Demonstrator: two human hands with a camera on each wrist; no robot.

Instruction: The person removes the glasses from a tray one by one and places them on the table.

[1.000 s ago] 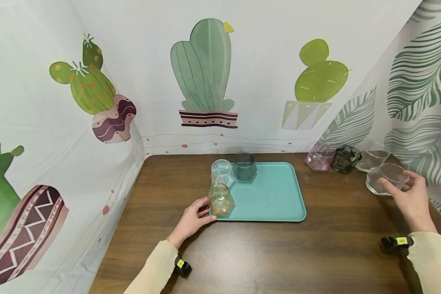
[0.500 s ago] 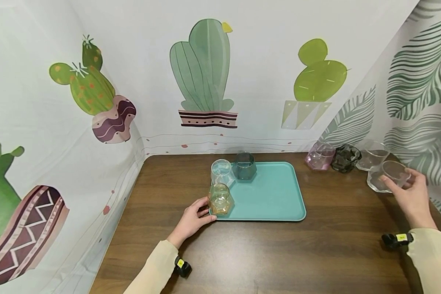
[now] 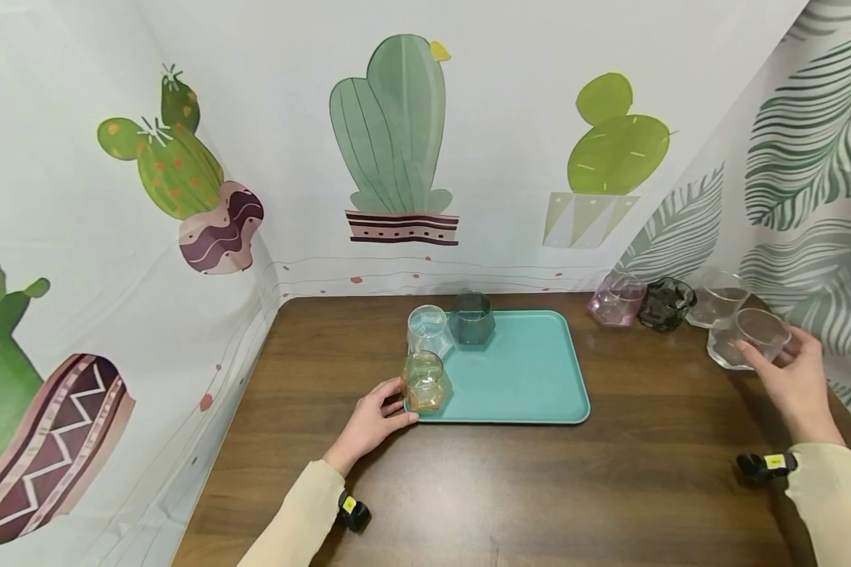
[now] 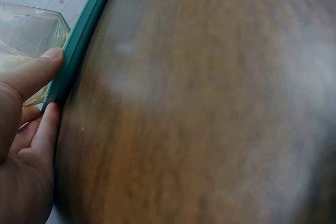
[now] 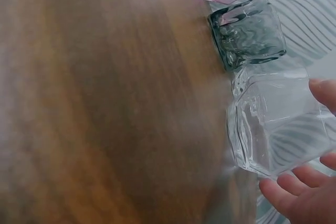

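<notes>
Left hand [image 3: 371, 420] pinches teal tray [image 3: 518, 368] at corner, right hand [image 3: 796, 386] half-curled round clear faceted tumbler [image 3: 752, 332]; looks like grasp step, next probably needs careful lift

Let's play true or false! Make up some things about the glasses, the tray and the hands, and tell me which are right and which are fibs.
1. The right hand holds a clear glass. True.
2. The left hand holds a black spoon. False: it is at a corner of the tray.
3. The tray is turquoise. True.
4. The pink glass stands on the tray. False: it is on the table, off the tray.
5. An amber glass stands on the tray. True.
6. Only one glass is on the tray. False: there are three.
</notes>
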